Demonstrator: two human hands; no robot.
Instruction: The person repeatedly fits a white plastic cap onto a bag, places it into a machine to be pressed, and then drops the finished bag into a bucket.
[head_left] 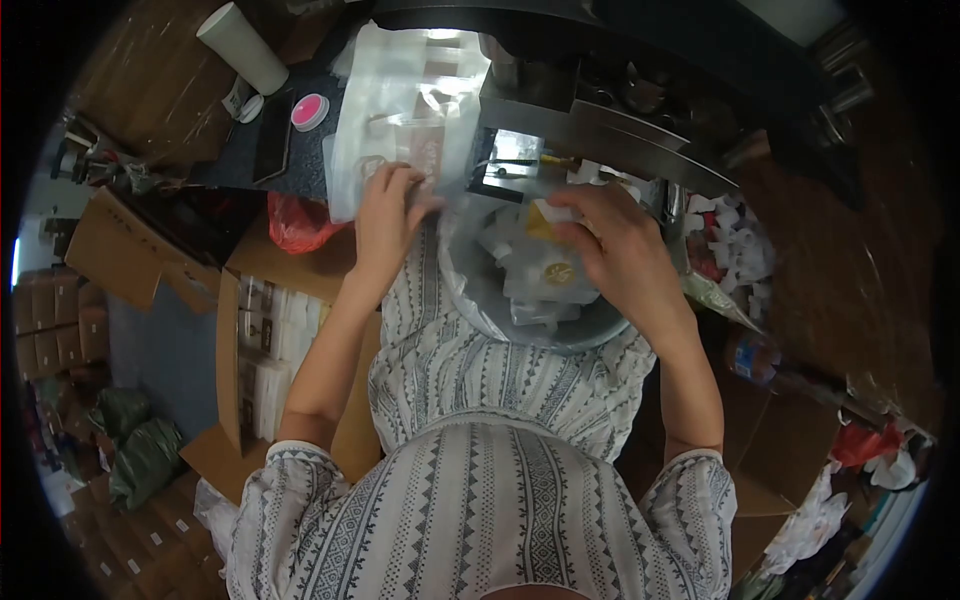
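Note:
My left hand (pixel 382 225) lies on the lower edge of a stack of clear plastic bags (pixel 400 110), its fingers apart and slightly blurred. Brown print shows through the plastic near the fingertips. Over a grey basin lined with clear plastic (pixel 590 342), my right hand (pixel 625 250) pinches a small packet with a gold-yellow patch (pixel 543 222). Several translucent white packets (pixel 550 290) lie in the basin below, one bearing a round gold mark. The basin sits at my lap, against the machine's front.
A dark machine (pixel 640 130) spans the back. On the worktop are a phone (pixel 273 137), a pink-lidded jar (pixel 310 112) and a white cup (pixel 243 50). An open carton (pixel 228 360) of white packs stands left; white scraps (pixel 735 240) fill a container at right.

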